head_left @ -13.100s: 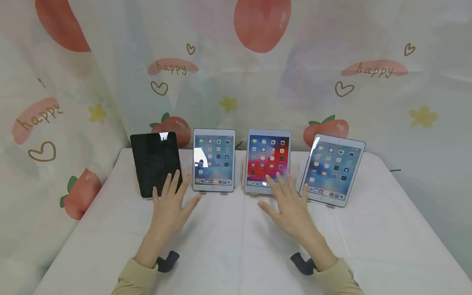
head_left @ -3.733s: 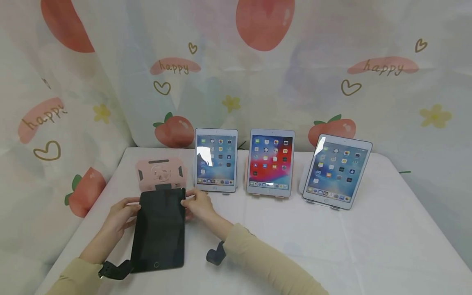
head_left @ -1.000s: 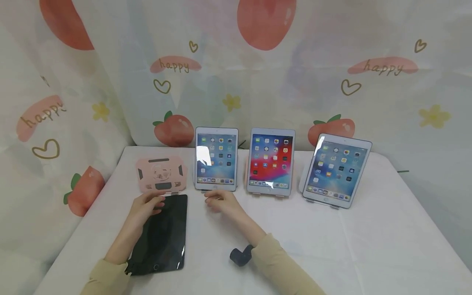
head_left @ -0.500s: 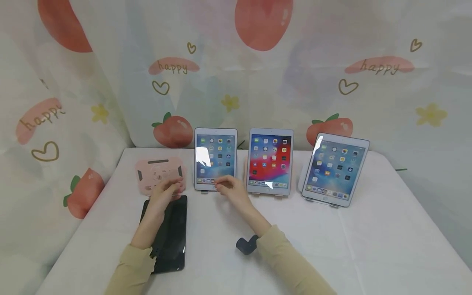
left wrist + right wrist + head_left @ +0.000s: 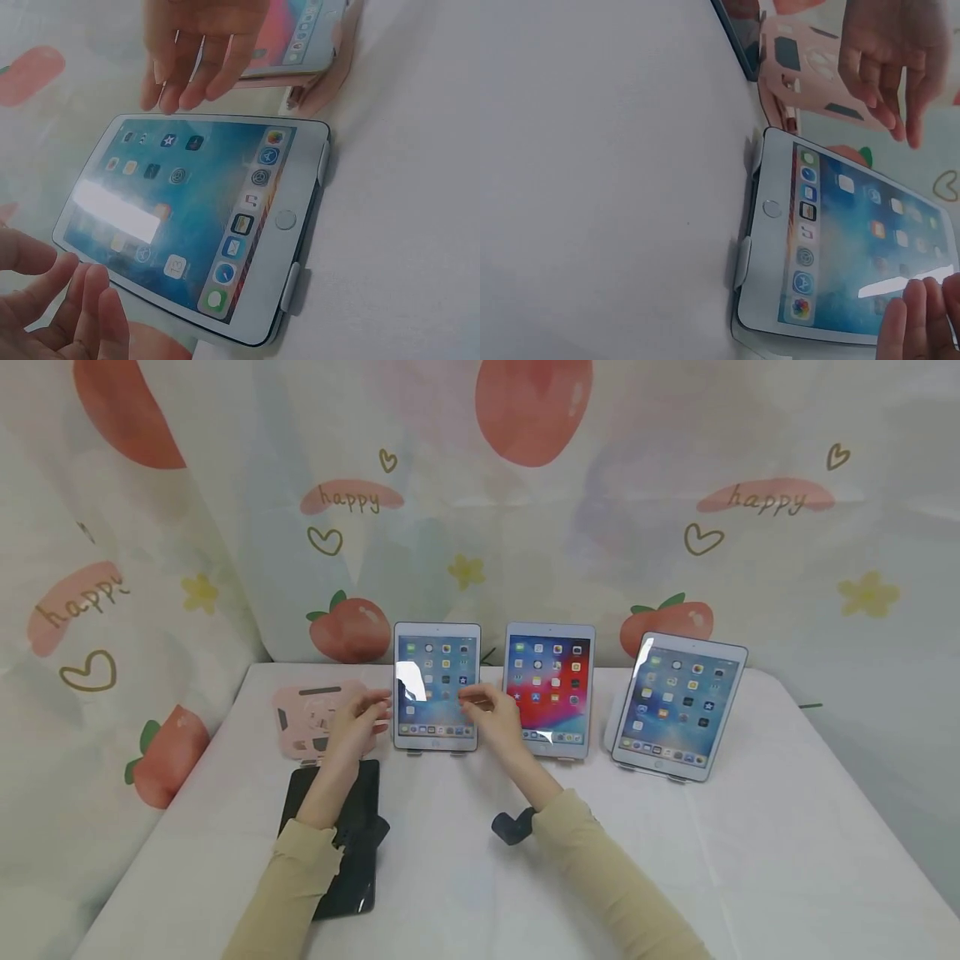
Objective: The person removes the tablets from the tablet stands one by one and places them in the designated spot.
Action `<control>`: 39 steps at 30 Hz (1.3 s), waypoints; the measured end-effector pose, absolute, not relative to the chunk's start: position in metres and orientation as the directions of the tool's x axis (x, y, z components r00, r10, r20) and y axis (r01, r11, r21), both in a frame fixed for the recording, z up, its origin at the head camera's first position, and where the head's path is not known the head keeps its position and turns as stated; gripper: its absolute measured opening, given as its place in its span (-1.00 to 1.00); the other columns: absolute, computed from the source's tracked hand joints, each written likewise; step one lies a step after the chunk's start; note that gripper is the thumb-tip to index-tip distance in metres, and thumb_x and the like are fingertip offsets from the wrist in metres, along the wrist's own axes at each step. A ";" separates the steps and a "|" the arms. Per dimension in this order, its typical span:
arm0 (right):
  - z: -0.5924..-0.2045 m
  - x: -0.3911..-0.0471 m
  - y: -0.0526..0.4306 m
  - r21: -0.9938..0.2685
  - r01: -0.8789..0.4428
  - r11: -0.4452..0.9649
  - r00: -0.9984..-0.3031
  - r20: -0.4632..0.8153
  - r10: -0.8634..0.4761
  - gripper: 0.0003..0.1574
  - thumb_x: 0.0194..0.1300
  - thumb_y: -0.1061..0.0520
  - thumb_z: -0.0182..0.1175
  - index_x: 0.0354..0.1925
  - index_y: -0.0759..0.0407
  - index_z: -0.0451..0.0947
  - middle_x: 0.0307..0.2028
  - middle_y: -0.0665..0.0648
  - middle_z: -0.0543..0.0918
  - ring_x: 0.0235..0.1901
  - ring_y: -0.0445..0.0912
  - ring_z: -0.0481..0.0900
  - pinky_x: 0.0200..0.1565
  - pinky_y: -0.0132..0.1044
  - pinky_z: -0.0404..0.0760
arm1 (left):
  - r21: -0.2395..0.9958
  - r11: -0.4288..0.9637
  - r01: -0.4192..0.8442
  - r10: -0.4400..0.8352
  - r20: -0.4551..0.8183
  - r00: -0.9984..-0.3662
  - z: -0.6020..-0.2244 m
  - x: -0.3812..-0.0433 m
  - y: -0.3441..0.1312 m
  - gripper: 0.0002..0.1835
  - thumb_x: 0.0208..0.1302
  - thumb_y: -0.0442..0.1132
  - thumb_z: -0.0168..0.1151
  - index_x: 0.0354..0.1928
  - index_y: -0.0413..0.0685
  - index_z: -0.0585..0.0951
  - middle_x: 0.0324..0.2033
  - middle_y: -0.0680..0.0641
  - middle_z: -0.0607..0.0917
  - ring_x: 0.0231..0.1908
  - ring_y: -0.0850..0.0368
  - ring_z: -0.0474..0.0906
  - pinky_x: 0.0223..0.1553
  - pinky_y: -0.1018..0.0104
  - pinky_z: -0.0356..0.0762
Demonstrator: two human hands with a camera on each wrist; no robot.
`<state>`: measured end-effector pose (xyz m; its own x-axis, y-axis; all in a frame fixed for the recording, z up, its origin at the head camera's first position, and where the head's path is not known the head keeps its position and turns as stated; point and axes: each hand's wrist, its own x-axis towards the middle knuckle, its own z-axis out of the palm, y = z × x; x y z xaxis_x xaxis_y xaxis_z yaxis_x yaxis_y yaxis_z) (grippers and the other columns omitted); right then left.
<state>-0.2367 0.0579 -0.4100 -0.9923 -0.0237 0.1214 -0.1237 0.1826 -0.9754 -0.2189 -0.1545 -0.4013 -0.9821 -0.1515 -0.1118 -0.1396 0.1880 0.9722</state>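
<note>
- The blue-screened tablet (image 5: 435, 672) is framed by the two hands; it is propped upright, tilted back, and its lower edge is held by small clips (image 5: 742, 262).
- The left hand (image 5: 351, 722) is placed just beside the left edge of the blue-screened tablet, its grip loose and its fingers slightly bent.
- The right hand (image 5: 495, 718) is placed by the right edge of the blue-screened tablet, its grip equally loose; whether that edge is touched by either hand cannot be told.
- To the left of the blue-screened tablet, a pink stand (image 5: 300, 718) is partly covered by the left hand.
- In front and to the left of the blue-screened tablet, a black tablet (image 5: 354, 885) is laid on the white cloth (image 5: 450, 860), partly hidden by the left arm.
- Just right of the blue-screened tablet, a red-screened tablet (image 5: 555, 681) is propped up; farther right, a slanted tablet (image 5: 678, 706) is also propped.
- Behind the blue-screened tablet, a fruit-printed backdrop (image 5: 525, 543) is hung.
</note>
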 end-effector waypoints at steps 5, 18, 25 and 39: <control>-0.402 -0.244 0.063 -0.971 -0.128 0.204 -0.991 0.131 0.002 -0.73 0.31 0.26 0.14 -0.02 0.21 0.57 -0.06 0.21 0.66 -0.13 -0.01 0.57 -0.12 -0.43 0.61 | 0.980 0.179 -0.084 -0.189 -0.050 -0.981 -0.396 -0.233 -0.149 -0.67 0.44 -0.20 0.00 0.17 -0.09 0.50 0.08 -0.17 0.55 0.02 -0.01 0.52 0.15 0.13 0.53; -0.379 -0.272 0.068 -0.944 -0.176 0.279 -0.976 0.204 0.076 -0.66 0.32 0.31 0.09 0.07 0.27 0.49 -0.03 0.26 0.59 -0.05 0.08 0.57 0.07 -0.14 0.60 | 0.987 0.158 0.029 -0.205 0.062 -0.977 -0.380 -0.261 -0.146 -0.67 0.44 -0.23 0.00 0.17 -0.16 0.48 0.04 -0.19 0.52 0.01 -0.03 0.51 0.19 0.10 0.52; -0.373 -0.282 0.070 -0.929 -0.143 0.340 -0.978 0.186 0.096 -0.60 0.32 0.27 0.11 0.13 0.26 0.44 -0.02 0.24 0.57 0.00 0.09 0.57 0.10 -0.11 0.60 | 0.983 0.184 0.016 -0.213 0.056 -0.975 -0.375 -0.276 -0.144 -0.64 0.43 -0.24 0.00 0.20 -0.15 0.47 0.07 -0.19 0.53 0.00 0.01 0.51 0.16 0.15 0.54; -0.369 -0.295 0.066 -0.903 -0.128 0.410 -0.984 0.166 0.060 -0.52 0.36 0.21 0.06 0.24 0.12 0.35 0.00 0.20 0.55 0.04 0.08 0.58 0.05 -0.08 0.62 | 0.980 0.199 0.000 -0.187 0.038 -0.982 -0.377 -0.297 -0.146 -0.62 0.44 -0.22 0.00 0.26 0.00 0.43 0.18 -0.13 0.50 0.13 -0.02 0.49 0.20 0.15 0.51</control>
<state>-0.2950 0.0658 -0.3686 -0.9842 0.0603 0.1665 -0.1277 0.4098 -0.9032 -0.2974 -0.1458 -0.3769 -0.9817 -0.1868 0.0381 0.0003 0.1987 0.9801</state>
